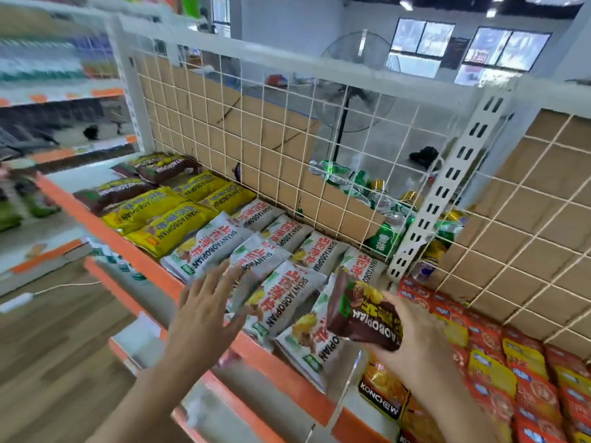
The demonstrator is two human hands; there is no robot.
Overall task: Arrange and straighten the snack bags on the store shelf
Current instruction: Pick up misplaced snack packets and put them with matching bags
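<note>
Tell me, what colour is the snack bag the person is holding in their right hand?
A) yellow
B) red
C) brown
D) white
C: the right hand grips a brown bag, held up over the white bags lying in the row below it.

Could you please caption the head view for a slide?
Right hand holds a brown bag above white bags; left hand is open nearby.
</note>
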